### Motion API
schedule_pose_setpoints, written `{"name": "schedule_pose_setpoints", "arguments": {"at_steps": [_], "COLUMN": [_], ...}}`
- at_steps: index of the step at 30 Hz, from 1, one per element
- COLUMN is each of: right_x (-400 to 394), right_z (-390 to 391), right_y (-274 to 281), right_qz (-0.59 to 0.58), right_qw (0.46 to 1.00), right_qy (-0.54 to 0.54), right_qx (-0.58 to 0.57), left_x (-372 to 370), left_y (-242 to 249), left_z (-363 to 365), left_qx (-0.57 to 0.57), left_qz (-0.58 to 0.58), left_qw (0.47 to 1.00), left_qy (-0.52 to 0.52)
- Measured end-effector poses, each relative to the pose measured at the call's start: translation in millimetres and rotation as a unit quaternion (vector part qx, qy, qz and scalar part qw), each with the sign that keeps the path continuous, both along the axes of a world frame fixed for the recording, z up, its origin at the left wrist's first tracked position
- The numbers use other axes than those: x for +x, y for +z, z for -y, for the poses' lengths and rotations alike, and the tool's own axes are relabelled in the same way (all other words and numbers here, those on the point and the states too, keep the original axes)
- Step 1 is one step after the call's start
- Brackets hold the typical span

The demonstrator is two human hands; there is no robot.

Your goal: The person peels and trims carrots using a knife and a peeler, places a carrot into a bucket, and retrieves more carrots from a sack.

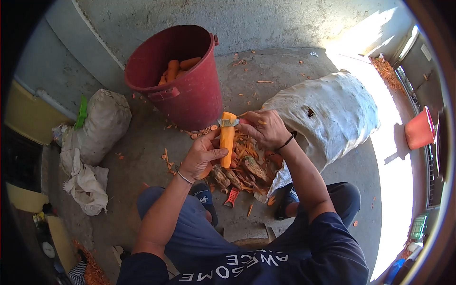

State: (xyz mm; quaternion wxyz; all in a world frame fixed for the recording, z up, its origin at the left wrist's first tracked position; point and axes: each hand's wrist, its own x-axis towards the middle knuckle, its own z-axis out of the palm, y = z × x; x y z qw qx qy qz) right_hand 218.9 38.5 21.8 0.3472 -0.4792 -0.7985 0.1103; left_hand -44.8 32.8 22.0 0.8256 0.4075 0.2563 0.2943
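My left hand (202, 156) is closed around the lower part of a peeled orange carrot (227, 145), which points away from me. In my right hand (266, 129) is a peeler (229, 123), its metal head lying across the carrot near the far end. Below the hands, unpeeled carrots (256, 167) lie among a heap of orange peelings (244, 147) at the mouth of a large white sack (327, 111). A red peeler-like tool (231, 197) rests on the floor between my feet. Beyond my hands stands a deep red bucket (197, 95) with peeled carrots (178, 69) inside.
To the left, a filled sack (102, 126) leans with a green object (81, 112) on it and a crumpled white bag (88, 187) in front. A smaller red bucket (420, 129) stands at the right by the sunlit strip. Scraps dot the concrete floor.
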Motion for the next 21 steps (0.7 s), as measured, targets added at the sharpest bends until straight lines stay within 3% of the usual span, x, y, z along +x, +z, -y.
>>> {"name": "schedule_pose_setpoints", "arguments": {"at_steps": [5,7,8,11,14,18,20,21], "right_x": [21,38,44,36,17,-6,-12,-13], "right_z": [-10,-16,-15,-11,-7,-5,-1,1], "right_y": [-3,-4,-6,0,1,-5,-3,2], "right_qz": [-0.019,0.011,-0.094,-0.18,-0.19,-0.214,-0.321,-0.321], "right_qw": [0.997,0.987,0.986,0.967,0.963,0.968,0.937,0.937], "right_qy": [-0.027,-0.095,-0.062,-0.02,0.01,-0.011,-0.072,-0.071], "right_qx": [-0.076,-0.127,-0.122,-0.177,-0.19,-0.128,-0.117,-0.119], "left_x": [-3,-2,-1,-1,3,5,4,4], "left_y": [-5,-5,-4,-7,-7,-11,-9,-8], "left_z": [1,2,1,-3,-5,-5,-3,-3], "left_qx": [0.021,0.034,0.032,0.011,-0.038,-0.1,-0.114,-0.127], "left_qz": [0.003,-0.009,-0.006,0.02,0.06,0.087,0.077,0.067], "left_qw": [0.998,0.996,0.997,0.999,0.997,0.99,0.989,0.987], "left_qy": [-0.053,-0.088,-0.075,-0.035,0.005,0.046,0.058,0.068]}}
